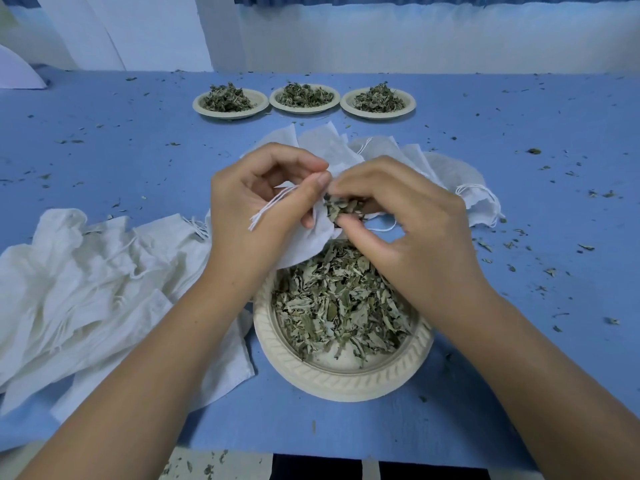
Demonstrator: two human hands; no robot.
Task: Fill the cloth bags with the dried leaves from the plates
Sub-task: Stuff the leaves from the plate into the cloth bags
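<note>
A small cloth bag point(313, 239) is held at the twelve o'clock edge of the near plate point(343, 381) (cream, with a ribbed rim) by the left hand point(256, 202), its fingers and thumb curled on the bag's mouth and drawstring. A clump of dried leaves point(341, 206) is pinched at that mouth by the right hand point(401, 223), fingertips closed on it. The plate is heaped with leaves. A pile of bags point(86, 289) is seen at its nine o'clock, fanned bags point(332, 145) at twelve o'clock, and three far plates point(304, 97) beyond them on the blue table point(519, 237).
</note>
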